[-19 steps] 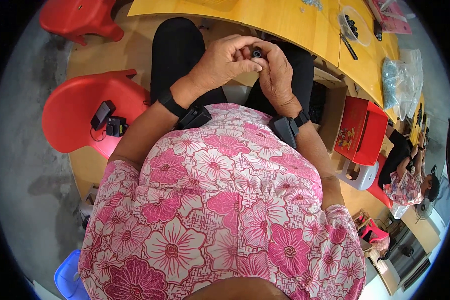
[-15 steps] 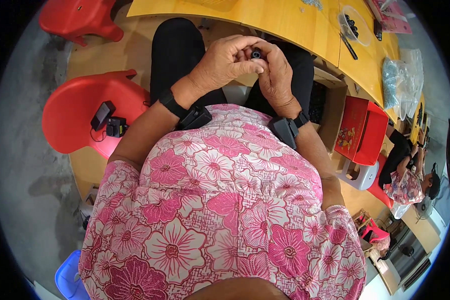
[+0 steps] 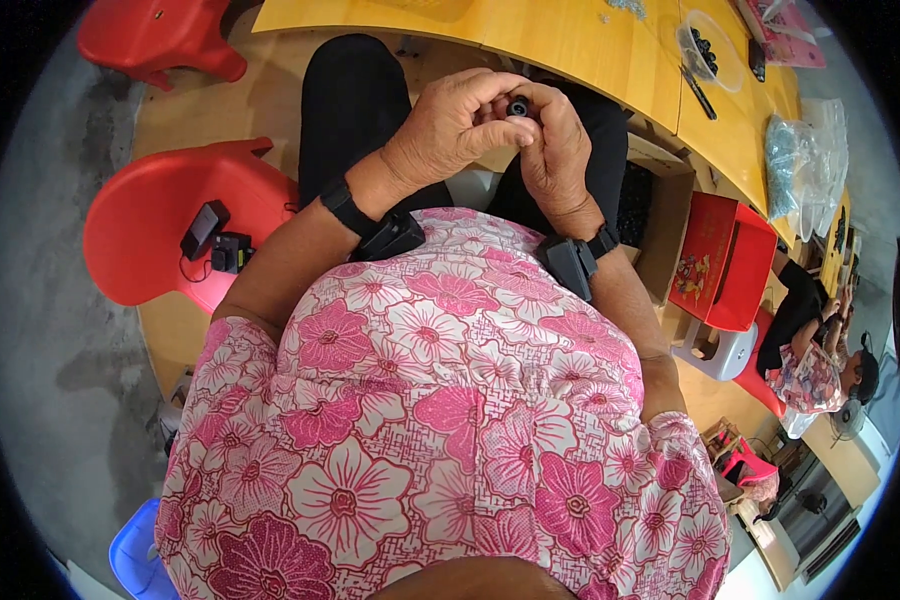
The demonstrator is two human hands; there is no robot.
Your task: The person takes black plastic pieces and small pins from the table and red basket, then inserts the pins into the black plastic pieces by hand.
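Note:
Over my lap, both hands meet around a small round black part [image 3: 518, 106] with a ring-shaped end and a hole in its middle. My left hand [image 3: 457, 122] comes in from the left, its thumb and fingers closed at the part. Curled about the same piece from the other side is my right hand [image 3: 558, 140], fingers closed. Most of the part's length is hidden by the fingers, so its exact kind cannot be told. Each wrist wears a black strap with a black box on it.
Ahead is a yellow table [image 3: 570, 45] with a clear bowl of black parts [image 3: 715, 50], a black pen [image 3: 698, 93] and plastic bags [image 3: 810, 165]. A red stool [image 3: 185, 220] with black devices stands left; a cardboard box [image 3: 665, 220] and red box [image 3: 720, 260] stand right. Another person [image 3: 815, 365] sits farther right.
The black part and the fingers around it have shifted slightly to the right, and the part's ringed end is turned a little more into view. Both hands keep their hold.

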